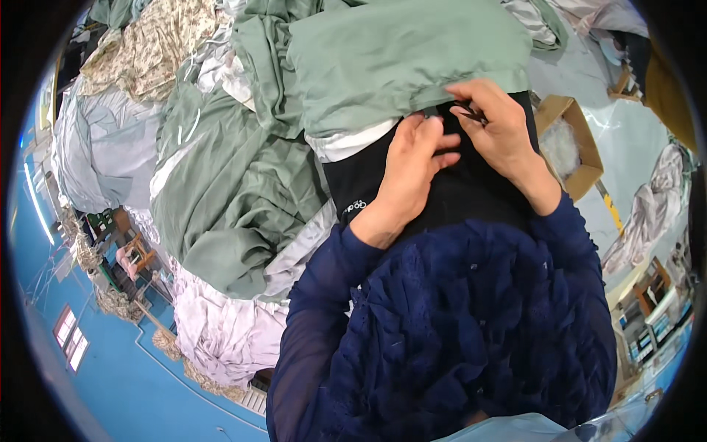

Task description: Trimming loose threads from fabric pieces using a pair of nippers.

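A sage-green cloth [412,51] with a white lining along part of its near edge lies over my lap, which is in black trousers [471,188]. My left hand [411,166] is at the cloth's near edge, thumb and forefinger pinched together there and the other fingers loosely apart. Just to its right, my right hand [501,129] is curled around a small dark tool [473,113], mostly hidden by the fingers. Its forefinger reaches to the cloth's edge. The exact kind of the tool cannot be made out.
More green cloth [228,191] is heaped to my left, beside pale grey cloth [103,147] and a patterned beige fabric [151,48]. Lilac cloth [224,324] hangs lower left. An open cardboard box [589,151] with whitish contents stands at my right, near a crumpled pale cloth [648,202].
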Demonstrator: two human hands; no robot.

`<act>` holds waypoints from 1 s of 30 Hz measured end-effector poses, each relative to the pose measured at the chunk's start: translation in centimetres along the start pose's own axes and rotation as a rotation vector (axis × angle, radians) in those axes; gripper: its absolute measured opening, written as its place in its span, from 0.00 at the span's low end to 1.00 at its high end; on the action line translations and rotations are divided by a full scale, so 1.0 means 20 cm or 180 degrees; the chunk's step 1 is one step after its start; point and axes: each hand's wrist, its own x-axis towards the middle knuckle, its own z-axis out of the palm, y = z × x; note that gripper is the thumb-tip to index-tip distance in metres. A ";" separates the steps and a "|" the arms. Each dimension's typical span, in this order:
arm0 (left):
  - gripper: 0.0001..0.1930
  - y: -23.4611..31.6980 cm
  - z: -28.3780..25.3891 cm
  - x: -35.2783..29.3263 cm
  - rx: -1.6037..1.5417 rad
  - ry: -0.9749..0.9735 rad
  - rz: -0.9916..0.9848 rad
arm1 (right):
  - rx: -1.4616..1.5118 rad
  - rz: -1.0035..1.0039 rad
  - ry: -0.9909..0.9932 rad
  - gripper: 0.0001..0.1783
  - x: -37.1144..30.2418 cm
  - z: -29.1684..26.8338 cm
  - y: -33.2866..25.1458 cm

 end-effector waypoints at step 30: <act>0.09 0.39 -0.07 0.33 0.2216 0.0242 0.1966 | 0.0700 0.0700 -0.0662 0.12 0.44 -0.20 0.13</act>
